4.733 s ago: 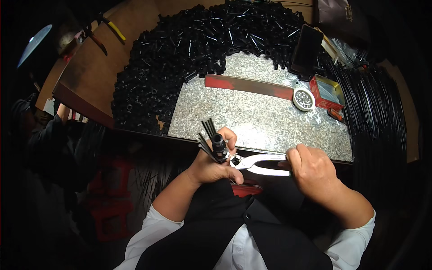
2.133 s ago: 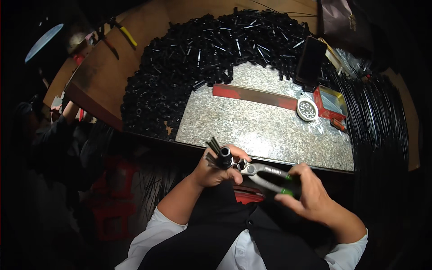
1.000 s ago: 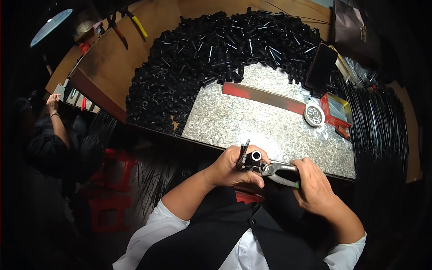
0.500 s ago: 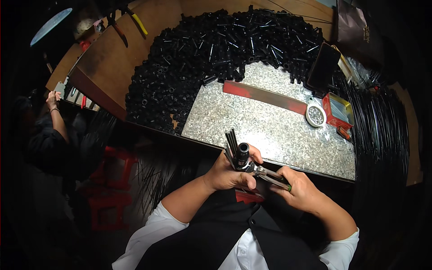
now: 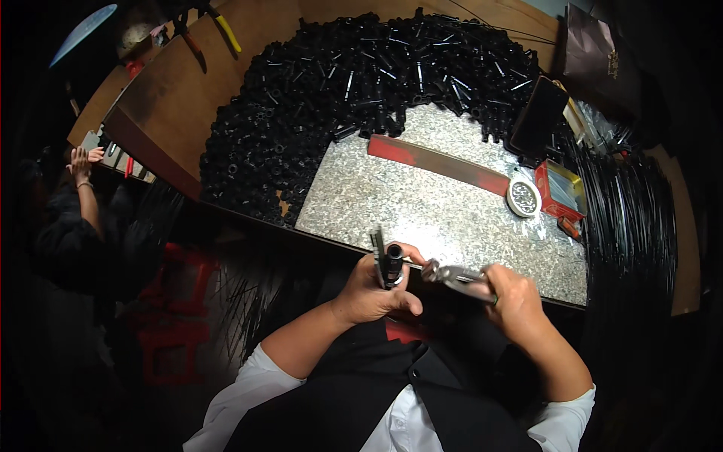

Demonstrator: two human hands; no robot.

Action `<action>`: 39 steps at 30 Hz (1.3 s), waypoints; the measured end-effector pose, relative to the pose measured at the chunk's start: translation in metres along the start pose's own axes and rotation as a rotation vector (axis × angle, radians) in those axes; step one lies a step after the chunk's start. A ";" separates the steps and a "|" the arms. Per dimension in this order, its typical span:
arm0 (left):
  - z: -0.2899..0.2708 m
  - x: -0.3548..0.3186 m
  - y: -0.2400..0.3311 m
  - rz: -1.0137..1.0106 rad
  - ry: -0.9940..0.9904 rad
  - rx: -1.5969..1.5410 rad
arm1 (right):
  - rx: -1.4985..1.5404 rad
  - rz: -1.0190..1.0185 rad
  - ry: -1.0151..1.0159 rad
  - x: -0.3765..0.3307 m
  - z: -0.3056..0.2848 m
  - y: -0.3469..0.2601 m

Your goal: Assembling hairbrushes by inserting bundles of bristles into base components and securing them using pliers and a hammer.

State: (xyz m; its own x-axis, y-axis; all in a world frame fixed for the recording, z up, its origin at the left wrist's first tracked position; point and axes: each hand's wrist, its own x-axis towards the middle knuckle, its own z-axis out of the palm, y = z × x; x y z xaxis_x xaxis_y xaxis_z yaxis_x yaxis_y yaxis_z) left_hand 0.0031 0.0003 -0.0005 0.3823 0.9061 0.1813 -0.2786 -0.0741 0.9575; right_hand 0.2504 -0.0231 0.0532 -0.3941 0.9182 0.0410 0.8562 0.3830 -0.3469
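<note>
Gripping a small black tube (image 5: pixel 393 260) plus thin black strips in my left hand (image 5: pixel 373 290); right hand (image 5: pixel 516 297) squeezes metal pliers (image 5: pixel 452 275) shut beside it, over the speckled stone slab (image 5: pixel 452 218).

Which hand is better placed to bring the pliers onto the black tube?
Right. The right hand already grips the pliers, nose beside the black tube; the left hand holds that tube.

A flat black rectangular phone with a dark screen (image 5: pixel 538 115) leans at the far right edge of the heap of black parts. Just right of it lies a red rectangular box with a clear lid (image 5: pixel 559 190). A dark brownish paper bag (image 5: pixel 595 53) stands beyond, at the bench's far corner.
</note>
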 end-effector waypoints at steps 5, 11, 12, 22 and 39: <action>-0.006 -0.005 -0.011 0.023 -0.024 -0.022 | -0.225 0.079 0.285 0.029 -0.041 0.046; 0.001 -0.006 0.000 0.060 -0.077 0.041 | -0.435 0.216 0.183 0.076 -0.058 0.091; 0.002 -0.007 0.000 0.053 -0.045 0.013 | -0.433 0.216 0.182 0.082 -0.053 0.098; 0.002 -0.009 0.003 0.046 -0.021 -0.015 | -0.569 0.187 0.118 0.103 -0.032 0.105; 0.005 -0.007 0.005 0.008 -0.020 0.036 | -0.287 0.251 0.306 0.096 -0.046 0.089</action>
State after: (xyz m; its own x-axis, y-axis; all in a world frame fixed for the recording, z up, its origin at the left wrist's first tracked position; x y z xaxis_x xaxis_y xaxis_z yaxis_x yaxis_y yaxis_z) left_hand 0.0035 -0.0086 0.0042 0.3980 0.8968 0.1933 -0.2501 -0.0967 0.9634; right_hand 0.3040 0.1036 0.0691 -0.0839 0.9570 0.2777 0.9868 0.1185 -0.1104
